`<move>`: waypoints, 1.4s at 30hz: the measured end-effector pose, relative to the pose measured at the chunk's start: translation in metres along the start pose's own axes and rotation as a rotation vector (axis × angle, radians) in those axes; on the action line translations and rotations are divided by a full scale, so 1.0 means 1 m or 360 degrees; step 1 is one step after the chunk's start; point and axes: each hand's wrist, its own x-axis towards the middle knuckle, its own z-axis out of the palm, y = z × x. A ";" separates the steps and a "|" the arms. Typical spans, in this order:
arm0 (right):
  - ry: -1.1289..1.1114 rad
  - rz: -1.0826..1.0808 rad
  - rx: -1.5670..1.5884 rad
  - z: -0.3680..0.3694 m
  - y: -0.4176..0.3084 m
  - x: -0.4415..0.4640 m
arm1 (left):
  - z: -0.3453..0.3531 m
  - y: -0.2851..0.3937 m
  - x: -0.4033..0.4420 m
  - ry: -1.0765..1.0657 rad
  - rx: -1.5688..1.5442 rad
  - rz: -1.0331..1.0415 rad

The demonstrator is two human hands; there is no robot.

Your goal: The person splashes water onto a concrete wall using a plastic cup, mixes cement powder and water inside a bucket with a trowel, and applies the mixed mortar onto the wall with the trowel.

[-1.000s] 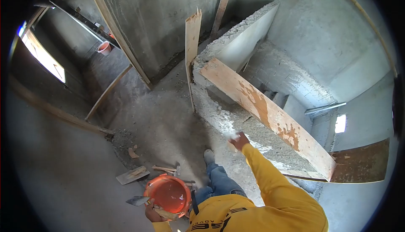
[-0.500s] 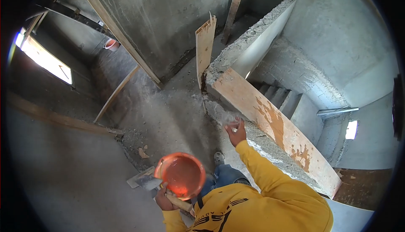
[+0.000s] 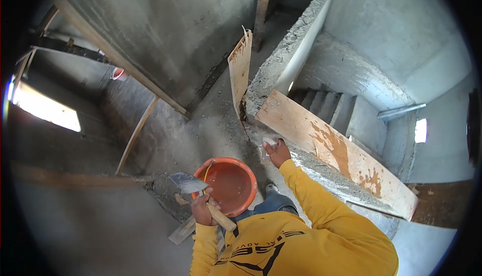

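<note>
My left hand (image 3: 202, 209) is closed around a trowel (image 3: 187, 181) with a grey metal blade and a thick wooden handle. An orange bucket (image 3: 251, 168) is right beside this hand, with reddish-looking liquid inside. Its yellow-covered handle runs down to my fingers, so the same hand seems to hold the bucket too. My right hand (image 3: 279, 153) is closed on a small clear plastic container (image 3: 271, 140), whose exact shape is blurred. That hand is beside the rough concrete edge (image 3: 306, 161) along the stairwell.
A wide plaster-stained board (image 3: 331, 145) lines the stairwell edge, with concrete steps (image 3: 329, 107) below. A splintered board (image 3: 240, 70) stands upright near a low rough-topped wall (image 3: 291, 40). Timber props (image 3: 135, 133) lean at left. Another bucket (image 3: 119, 74) sits farther back.
My view has shifted. The bucket and trowel have come up and to the right in view, and the trowel shows more clearly. My right hand has turned slightly, still gripping the clear container.
</note>
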 end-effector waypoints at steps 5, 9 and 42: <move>0.0263 -0.0012 0.0406 0.038 -0.031 -0.030 | -0.001 0.029 0.070 -0.0299 0.0105 -0.0223; 0.0074 -0.0145 0.0001 0.099 -0.048 -0.063 | -0.002 0.058 0.113 -0.0512 0.0257 -0.0503; 0.0933 0.0307 0.0148 0.153 -0.172 -0.014 | -0.053 0.198 0.258 -0.0977 0.0643 -0.0590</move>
